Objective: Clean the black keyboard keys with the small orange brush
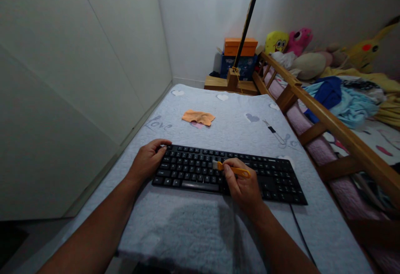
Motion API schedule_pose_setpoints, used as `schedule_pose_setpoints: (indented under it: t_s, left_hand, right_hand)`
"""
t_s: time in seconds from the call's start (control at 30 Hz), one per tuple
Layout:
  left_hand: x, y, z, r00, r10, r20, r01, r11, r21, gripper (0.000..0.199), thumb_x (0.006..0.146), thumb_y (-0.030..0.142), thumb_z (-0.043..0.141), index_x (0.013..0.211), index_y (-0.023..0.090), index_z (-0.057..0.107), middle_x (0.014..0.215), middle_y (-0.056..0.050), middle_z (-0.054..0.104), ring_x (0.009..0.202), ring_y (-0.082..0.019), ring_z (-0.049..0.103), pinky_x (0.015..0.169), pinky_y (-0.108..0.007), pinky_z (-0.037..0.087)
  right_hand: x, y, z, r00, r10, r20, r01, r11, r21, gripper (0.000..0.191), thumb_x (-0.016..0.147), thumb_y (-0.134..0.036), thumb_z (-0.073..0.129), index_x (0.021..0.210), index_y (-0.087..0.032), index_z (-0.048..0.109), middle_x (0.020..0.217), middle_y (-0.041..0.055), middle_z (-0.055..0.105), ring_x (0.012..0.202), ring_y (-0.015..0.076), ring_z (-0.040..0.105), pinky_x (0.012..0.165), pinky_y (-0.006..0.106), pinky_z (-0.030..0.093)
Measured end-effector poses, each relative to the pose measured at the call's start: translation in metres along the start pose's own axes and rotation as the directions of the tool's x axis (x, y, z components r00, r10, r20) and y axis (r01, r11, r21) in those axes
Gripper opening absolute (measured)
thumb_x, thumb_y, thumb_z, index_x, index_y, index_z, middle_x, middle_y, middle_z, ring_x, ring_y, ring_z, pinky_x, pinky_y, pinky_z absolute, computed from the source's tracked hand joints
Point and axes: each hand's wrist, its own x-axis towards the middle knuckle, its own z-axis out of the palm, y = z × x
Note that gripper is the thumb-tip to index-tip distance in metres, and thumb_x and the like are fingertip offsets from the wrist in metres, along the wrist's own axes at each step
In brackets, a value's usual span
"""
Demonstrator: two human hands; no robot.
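Note:
A black keyboard [193,170] lies flat across the light-blue quilted cover, its cable running off at the lower right. My left hand [148,157] grips the keyboard's far left corner, fingers over the back edge and thumb on the near side. In my right hand [243,182] is a small brush with a yellow handle [241,171]. Its pale bristles touch or hover just above the keys near the middle of the keyboard; which of the two I cannot tell. Beyond the keyboard rests a crumpled orange cloth [198,117].
A thin wire-looped tool with a black grip [271,129] lies at the far right of the cover. A wooden bed rail [331,120] borders the right side, with plush toys and clothes behind it. White panels [78,78] stand at left; an orange box [240,46] sits at the back.

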Motion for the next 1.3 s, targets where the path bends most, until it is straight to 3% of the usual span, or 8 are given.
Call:
schedule_pose_setpoints:
  t_s: [0.17, 0.3, 0.53, 0.87, 1.17, 1.3]
  left_hand:
    - [0.000, 0.001, 0.000, 1.000, 0.009, -0.002, -0.009, 1.000, -0.006, 0.041, 0.082, 0.043, 0.054, 0.106, 0.019, 0.078, 0.100, -0.008, 0.079, 0.092, -0.027, 0.071, 0.091, -0.038, 0.054]
    - [0.001, 0.002, -0.001, 1.000, 0.018, -0.003, -0.018, 1.000, 0.004, 0.041, 0.081, 0.043, 0.054, 0.105, 0.019, 0.078, 0.101, -0.008, 0.079, 0.094, -0.028, 0.071, 0.093, -0.039, 0.053]
    - [0.002, -0.002, 0.000, 1.000, 0.030, -0.002, -0.030, 1.000, -0.007, 0.041, 0.083, 0.043, 0.054, 0.107, 0.020, 0.078, 0.101, -0.008, 0.079, 0.094, -0.028, 0.070, 0.092, -0.039, 0.053]
    - [0.001, -0.002, 0.000, 0.999, 0.052, -0.010, -0.051, 0.999, 0.016, 0.039, 0.083, 0.041, 0.052, 0.104, 0.021, 0.078, 0.099, -0.007, 0.078, 0.091, -0.027, 0.070, 0.092, -0.039, 0.052]
    - [0.002, -0.002, 0.000, 0.998, 0.067, -0.018, -0.066, 0.998, 0.017, 0.038, 0.083, 0.042, 0.052, 0.102, 0.021, 0.078, 0.100, -0.007, 0.078, 0.094, -0.028, 0.071, 0.095, -0.040, 0.052]
    - [0.002, -0.003, 0.001, 0.998, 0.054, -0.029, -0.054, 0.999, -0.002, 0.038, 0.083, 0.041, 0.051, 0.102, 0.021, 0.078, 0.101, -0.007, 0.079, 0.095, -0.028, 0.071, 0.096, -0.040, 0.053]
  right_hand:
    - [-0.003, 0.002, -0.001, 0.995, 0.076, 0.058, -0.081, 0.993, 0.085, 0.026, 0.100, -0.028, 0.047, 0.080, -0.021, 0.062, 0.066, -0.0007, 0.060, 0.059, 0.0136, 0.058, 0.056, 0.024, 0.042]
    - [-0.004, 0.004, 0.000, 0.988, 0.155, -0.011, -0.152, 0.977, 0.147, 0.028, 0.103, -0.032, 0.046, 0.086, -0.020, 0.065, 0.066, -0.0015, 0.061, 0.060, 0.0141, 0.060, 0.057, 0.024, 0.044]
    - [0.001, 0.003, 0.009, 0.998, 0.035, -0.057, -0.032, 0.999, 0.043, 0.018, 0.102, -0.027, 0.051, 0.095, -0.021, 0.067, 0.085, 0.0024, 0.070, 0.076, 0.0162, 0.067, 0.071, 0.026, 0.051]
    - [0.007, 0.008, 0.019, 0.997, -0.071, -0.016, 0.070, 0.996, -0.051, 0.018, 0.102, -0.023, 0.051, 0.094, -0.020, 0.067, 0.086, 0.0045, 0.073, 0.077, 0.0171, 0.070, 0.073, 0.026, 0.054]
    - [0.009, 0.009, 0.018, 0.996, -0.082, -0.023, 0.080, 0.995, -0.064, 0.017, 0.101, -0.023, 0.052, 0.093, -0.020, 0.067, 0.085, 0.0050, 0.074, 0.077, 0.0174, 0.070, 0.073, 0.026, 0.053]
    - [0.009, 0.005, 0.015, 0.999, -0.031, 0.005, 0.032, 0.999, -0.021, 0.019, 0.100, -0.025, 0.052, 0.088, -0.020, 0.066, 0.078, 0.0027, 0.071, 0.069, 0.0158, 0.067, 0.068, 0.025, 0.050]
